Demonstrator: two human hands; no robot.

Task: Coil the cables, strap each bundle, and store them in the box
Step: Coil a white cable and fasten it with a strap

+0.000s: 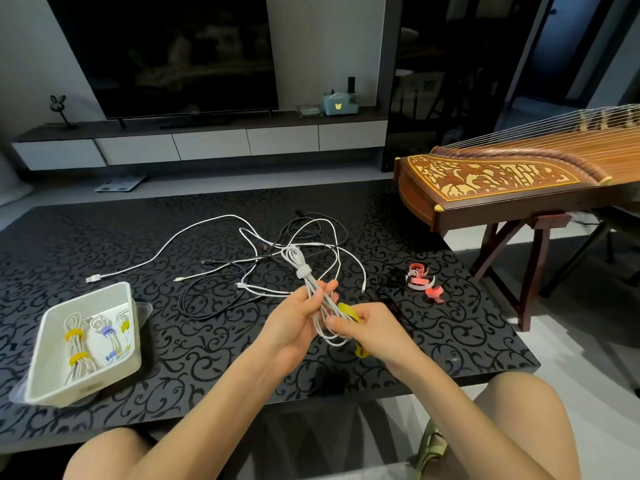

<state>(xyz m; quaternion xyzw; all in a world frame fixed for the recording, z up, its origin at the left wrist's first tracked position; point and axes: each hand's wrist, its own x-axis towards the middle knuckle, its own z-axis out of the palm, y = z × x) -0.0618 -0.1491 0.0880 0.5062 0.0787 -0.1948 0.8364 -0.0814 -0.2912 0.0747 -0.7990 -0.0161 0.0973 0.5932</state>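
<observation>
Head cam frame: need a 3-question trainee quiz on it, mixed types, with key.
1. True or false: the box is empty.
2. The right hand holds a strap of which colour? A pink, B yellow, C purple.
3. How many straps already wrap the white bundle gripped by the left hand?
Key: 1 false, strapped bundles lie inside; 2 B; 3 one.

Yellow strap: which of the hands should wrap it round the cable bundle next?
Right. The right hand holds the yellow strap beside the unstrapped near end of the cable bundle, while the left hand grips the bundle's middle and is probably best left steadying it.
</observation>
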